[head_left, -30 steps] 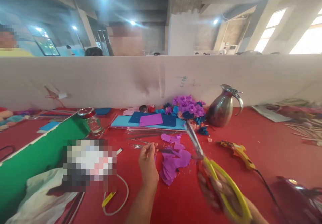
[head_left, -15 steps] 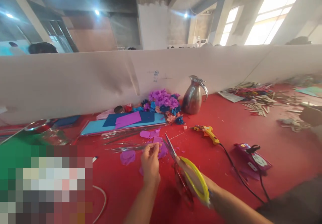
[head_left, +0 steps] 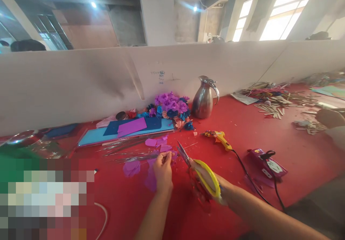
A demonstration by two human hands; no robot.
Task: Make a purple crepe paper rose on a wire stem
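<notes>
Forearms (head_left: 155, 211) reach in from the bottom edge over a glossy red tabletop (head_left: 212, 222), and at lower left a thin white cord (head_left: 104, 216) curves beside a pixelated patch that hides what lies there. The right hand (head_left: 204, 174) grasps a pair of scissors with big yellow loop handles and silvery metal blades (head_left: 214, 177), its fingers through the loop and the tips pointing away to the upper left. Near those blades, the left hand (head_left: 163, 170) has thumb and forefinger pinched together; whether anything thin sits between them I cannot tell. Cut pieces of thin purple paper (head_left: 132, 168) lie around and beyond the left hand, with slender silvery strands (head_left: 121, 158) to its left.

Right of the scissors rest a magenta power strip with a black plug in it (head_left: 271, 164) and a yellow glue gun (head_left: 223, 141) on a black cable. Farther back, a small purple rectangular sheet (head_left: 132, 126) lies over a dark blue sheet (head_left: 155, 122), itself on a long light-blue one (head_left: 90, 137). Purple, blue and pink artificial flowers (head_left: 172, 103) are heaped just beside a polished metal jug with a curved handle (head_left: 203, 103). Pale wooden sticks (head_left: 273, 109) are scattered far right. Behind everything runs a low whitish partition (head_left: 81, 78).
</notes>
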